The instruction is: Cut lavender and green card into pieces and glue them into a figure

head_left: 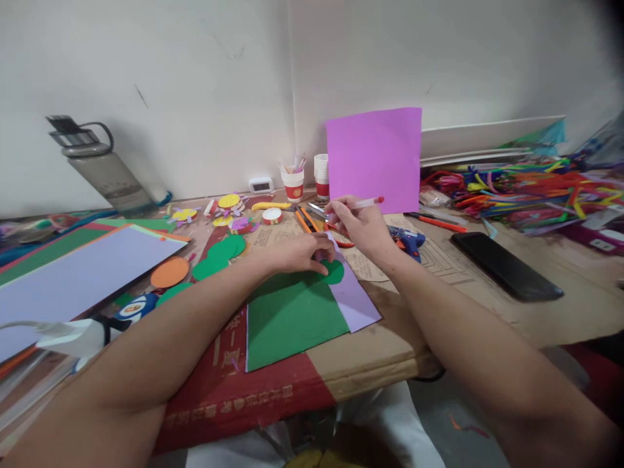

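My left hand [297, 253] presses flat on a green foam sheet [287, 318] that lies over a lilac sheet [353, 299] on the cardboard-covered table. A small green cut-out shape [335, 272] sits under its fingertips. My right hand [358, 224] hovers just above and behind, gripping a pen with a red cap [368, 203], its tip pointing down towards the green shape.
A purple sheet [374, 159] leans on the wall. Scissors [319, 213], an orange cutter [305, 221], a blue glue gun [408, 240], paper cups [293, 183], a black phone [507, 266], pipe cleaners [526, 188], green and orange cut-outs [195, 266], a large lilac sheet [78, 279] and a bottle [104, 169] surround the hands.
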`<action>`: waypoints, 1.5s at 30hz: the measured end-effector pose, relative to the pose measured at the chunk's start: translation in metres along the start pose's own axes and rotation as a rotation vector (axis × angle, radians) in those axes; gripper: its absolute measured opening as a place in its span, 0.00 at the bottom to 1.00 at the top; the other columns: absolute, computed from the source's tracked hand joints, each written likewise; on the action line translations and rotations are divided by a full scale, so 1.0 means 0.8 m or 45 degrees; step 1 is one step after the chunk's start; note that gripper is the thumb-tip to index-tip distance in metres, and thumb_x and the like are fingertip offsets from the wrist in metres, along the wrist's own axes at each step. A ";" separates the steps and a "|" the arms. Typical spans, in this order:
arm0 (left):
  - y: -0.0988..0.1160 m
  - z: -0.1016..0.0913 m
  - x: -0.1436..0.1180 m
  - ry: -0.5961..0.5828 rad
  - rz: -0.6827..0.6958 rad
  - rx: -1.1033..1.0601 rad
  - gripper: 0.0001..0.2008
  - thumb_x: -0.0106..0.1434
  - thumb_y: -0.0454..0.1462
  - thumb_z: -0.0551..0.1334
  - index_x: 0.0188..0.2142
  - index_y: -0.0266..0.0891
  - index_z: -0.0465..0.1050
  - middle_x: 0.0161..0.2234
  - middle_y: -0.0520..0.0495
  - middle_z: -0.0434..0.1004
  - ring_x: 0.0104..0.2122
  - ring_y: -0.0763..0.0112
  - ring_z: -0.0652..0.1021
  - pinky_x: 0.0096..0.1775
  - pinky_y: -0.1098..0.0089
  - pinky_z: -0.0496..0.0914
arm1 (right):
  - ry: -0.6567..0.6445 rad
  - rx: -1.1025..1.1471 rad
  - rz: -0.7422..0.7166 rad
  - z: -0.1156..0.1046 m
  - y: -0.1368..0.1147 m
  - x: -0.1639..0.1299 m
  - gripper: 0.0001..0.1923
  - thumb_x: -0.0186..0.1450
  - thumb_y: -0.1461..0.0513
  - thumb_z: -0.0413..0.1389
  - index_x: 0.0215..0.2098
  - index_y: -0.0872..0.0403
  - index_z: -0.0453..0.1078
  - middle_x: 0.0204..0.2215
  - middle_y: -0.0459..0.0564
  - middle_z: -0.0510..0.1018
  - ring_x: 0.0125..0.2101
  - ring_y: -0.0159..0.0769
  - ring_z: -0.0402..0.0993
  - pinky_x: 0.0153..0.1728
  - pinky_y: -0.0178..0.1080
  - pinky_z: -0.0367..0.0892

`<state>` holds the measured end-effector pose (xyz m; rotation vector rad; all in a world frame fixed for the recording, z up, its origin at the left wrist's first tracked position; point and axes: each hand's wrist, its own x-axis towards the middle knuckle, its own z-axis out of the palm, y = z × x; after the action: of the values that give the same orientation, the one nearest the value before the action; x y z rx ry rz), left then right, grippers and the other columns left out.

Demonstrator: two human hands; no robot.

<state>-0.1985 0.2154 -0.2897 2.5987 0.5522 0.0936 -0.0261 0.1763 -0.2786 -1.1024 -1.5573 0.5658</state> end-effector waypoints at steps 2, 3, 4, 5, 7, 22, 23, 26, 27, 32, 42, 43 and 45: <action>-0.002 0.000 -0.001 -0.008 0.026 0.000 0.09 0.59 0.38 0.66 0.38 0.39 0.71 0.37 0.50 0.73 0.33 0.72 0.73 0.37 0.72 0.65 | 0.000 0.018 0.014 0.000 0.001 0.000 0.14 0.67 0.56 0.49 0.34 0.55 0.72 0.25 0.46 0.75 0.25 0.29 0.69 0.25 0.32 0.62; -0.003 0.000 -0.001 -0.010 0.030 0.008 0.09 0.59 0.38 0.66 0.38 0.39 0.71 0.37 0.50 0.73 0.34 0.72 0.73 0.37 0.72 0.65 | 0.001 0.026 0.026 -0.001 0.001 0.001 0.14 0.67 0.56 0.50 0.34 0.55 0.72 0.24 0.46 0.75 0.25 0.29 0.69 0.25 0.32 0.62; -0.003 -0.001 -0.001 -0.007 0.030 0.024 0.09 0.58 0.38 0.66 0.38 0.39 0.71 0.37 0.49 0.73 0.35 0.71 0.73 0.38 0.71 0.65 | 0.003 0.034 0.040 -0.001 0.001 0.001 0.14 0.67 0.55 0.50 0.34 0.55 0.72 0.24 0.46 0.75 0.24 0.29 0.69 0.25 0.32 0.62; -0.002 -0.001 -0.001 0.004 0.025 0.052 0.09 0.58 0.38 0.66 0.38 0.39 0.71 0.37 0.49 0.72 0.37 0.69 0.73 0.39 0.71 0.65 | 0.007 0.042 0.053 -0.001 0.001 0.001 0.14 0.67 0.55 0.50 0.34 0.55 0.72 0.24 0.46 0.75 0.24 0.29 0.69 0.24 0.32 0.61; 0.001 -0.003 0.000 0.051 -0.007 0.124 0.11 0.56 0.39 0.68 0.37 0.39 0.71 0.38 0.48 0.72 0.42 0.66 0.72 0.42 0.70 0.65 | 0.008 0.056 0.068 -0.001 0.001 0.001 0.14 0.67 0.55 0.50 0.35 0.55 0.72 0.24 0.45 0.75 0.23 0.28 0.68 0.24 0.32 0.61; -0.003 -0.003 0.001 -0.015 -0.264 0.107 0.15 0.53 0.46 0.68 0.30 0.39 0.67 0.30 0.51 0.70 0.28 0.70 0.69 0.29 0.70 0.58 | 0.020 0.037 0.087 -0.007 0.001 0.002 0.14 0.68 0.54 0.50 0.36 0.55 0.73 0.24 0.46 0.75 0.24 0.29 0.68 0.27 0.33 0.63; -0.004 -0.003 0.001 -0.020 -0.265 0.097 0.15 0.53 0.46 0.68 0.30 0.39 0.67 0.30 0.51 0.69 0.28 0.71 0.68 0.29 0.70 0.58 | 0.021 0.038 0.086 -0.007 0.000 0.001 0.14 0.68 0.55 0.50 0.35 0.55 0.73 0.24 0.46 0.75 0.24 0.29 0.68 0.27 0.33 0.63; -0.005 -0.003 0.000 -0.021 -0.255 0.078 0.16 0.53 0.47 0.67 0.30 0.39 0.67 0.30 0.51 0.70 0.28 0.71 0.68 0.29 0.70 0.58 | 0.015 0.046 0.091 -0.006 -0.002 0.001 0.14 0.67 0.55 0.50 0.36 0.55 0.73 0.25 0.46 0.75 0.24 0.28 0.68 0.27 0.34 0.62; -0.004 -0.004 0.000 -0.021 -0.245 0.070 0.16 0.53 0.47 0.67 0.31 0.39 0.67 0.30 0.51 0.70 0.29 0.71 0.69 0.30 0.70 0.58 | 0.008 0.050 0.097 -0.005 -0.003 0.000 0.14 0.67 0.55 0.50 0.36 0.55 0.73 0.25 0.46 0.75 0.24 0.28 0.68 0.27 0.33 0.62; 0.003 -0.015 -0.002 -0.054 -0.277 0.018 0.16 0.54 0.48 0.67 0.30 0.39 0.68 0.30 0.51 0.71 0.29 0.71 0.70 0.30 0.71 0.59 | -0.008 0.091 0.124 -0.002 -0.006 -0.003 0.13 0.67 0.56 0.51 0.36 0.56 0.72 0.24 0.45 0.74 0.23 0.28 0.67 0.26 0.33 0.61; 0.018 -0.026 -0.009 0.294 -0.185 0.054 0.10 0.64 0.41 0.59 0.36 0.38 0.75 0.36 0.48 0.78 0.35 0.70 0.75 0.39 0.70 0.66 | -0.012 0.083 0.057 -0.005 -0.004 -0.002 0.14 0.68 0.54 0.50 0.36 0.54 0.72 0.27 0.46 0.75 0.26 0.29 0.68 0.27 0.33 0.62; 0.021 -0.023 -0.009 0.282 -0.111 0.058 0.09 0.65 0.40 0.59 0.36 0.38 0.76 0.37 0.48 0.78 0.37 0.70 0.76 0.41 0.70 0.67 | -0.008 0.105 0.056 -0.006 -0.005 -0.001 0.14 0.68 0.55 0.50 0.36 0.54 0.72 0.26 0.46 0.75 0.26 0.29 0.68 0.27 0.33 0.62; 0.023 -0.018 -0.009 0.226 0.059 0.042 0.09 0.66 0.39 0.58 0.36 0.39 0.77 0.38 0.47 0.79 0.39 0.70 0.76 0.45 0.70 0.67 | 0.008 0.146 0.075 -0.007 -0.007 -0.001 0.13 0.68 0.55 0.50 0.36 0.54 0.72 0.26 0.46 0.75 0.25 0.29 0.69 0.28 0.33 0.63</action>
<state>-0.2005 0.2039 -0.2681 2.6518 0.5591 0.3358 -0.0227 0.1721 -0.2727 -1.0649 -1.4725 0.6824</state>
